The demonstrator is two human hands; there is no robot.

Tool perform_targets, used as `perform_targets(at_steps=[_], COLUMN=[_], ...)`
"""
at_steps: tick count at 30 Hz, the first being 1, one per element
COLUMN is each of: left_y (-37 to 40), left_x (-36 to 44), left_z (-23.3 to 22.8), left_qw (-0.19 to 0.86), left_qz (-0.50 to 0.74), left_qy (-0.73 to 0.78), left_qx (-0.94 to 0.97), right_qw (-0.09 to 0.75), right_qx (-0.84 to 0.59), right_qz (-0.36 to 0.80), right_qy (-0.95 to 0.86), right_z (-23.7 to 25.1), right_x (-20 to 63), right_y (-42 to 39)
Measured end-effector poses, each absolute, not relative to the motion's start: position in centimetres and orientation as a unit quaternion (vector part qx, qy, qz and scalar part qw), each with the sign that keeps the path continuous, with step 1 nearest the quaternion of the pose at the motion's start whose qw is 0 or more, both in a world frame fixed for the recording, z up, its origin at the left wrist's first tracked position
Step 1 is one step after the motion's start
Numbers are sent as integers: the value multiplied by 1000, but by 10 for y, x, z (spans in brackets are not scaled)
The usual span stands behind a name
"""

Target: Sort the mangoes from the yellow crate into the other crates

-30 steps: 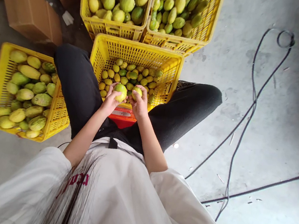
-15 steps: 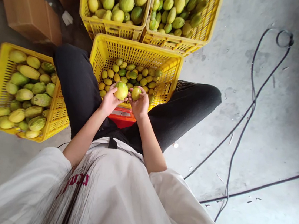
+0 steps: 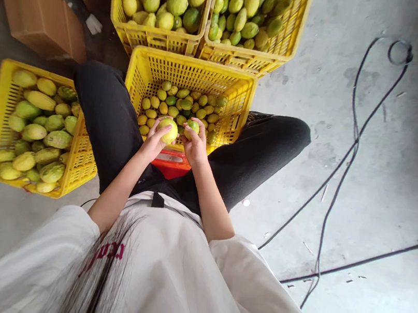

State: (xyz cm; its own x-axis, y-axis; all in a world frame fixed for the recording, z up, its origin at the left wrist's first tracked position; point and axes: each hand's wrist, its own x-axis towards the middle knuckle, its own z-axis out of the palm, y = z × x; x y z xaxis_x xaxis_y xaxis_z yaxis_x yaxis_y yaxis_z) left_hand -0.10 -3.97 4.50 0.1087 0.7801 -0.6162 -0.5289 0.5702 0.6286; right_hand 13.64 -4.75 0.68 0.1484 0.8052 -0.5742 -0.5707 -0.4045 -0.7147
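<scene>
Grey concrete floor (image 3: 388,167) spreads around a seated person, with a black cable (image 3: 345,161) trailing at three o'clock. Since a moment ago both hands have dipped slightly toward the lap, the fruits turned in the fingers, which reads as inspection going on. Left hand (image 3: 153,143) cups a round yellow-green fruit (image 3: 168,130) at its fingertips; right hand (image 3: 195,148) grasps a smaller green fruit (image 3: 192,128). Both hover over the near rim of the yellow slatted plastic crate (image 3: 190,72) at twelve o'clock.
</scene>
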Motion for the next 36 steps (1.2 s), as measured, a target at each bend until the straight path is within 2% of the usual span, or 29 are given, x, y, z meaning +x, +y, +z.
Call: perform_targets(at_steps=[11, 19, 27, 36], left_y=[-36, -41, -41, -38], left_x=[0, 2, -2, -1], left_z=[53, 52, 46, 48], left_qw=[733, 717, 698, 729], left_qz=[443, 459, 466, 447], left_qy=[516, 517, 532, 512], left_qx=[23, 94, 113, 78], right_qw=[546, 544, 527, 523], right_qx=[-518, -493, -531, -543], right_qz=[656, 677, 661, 654], right_qy=[-66, -42, -50, -62], right_z=[5, 5, 3, 4], right_x=[137, 138, 134, 133], right_y=[-46, -43, -46, -46])
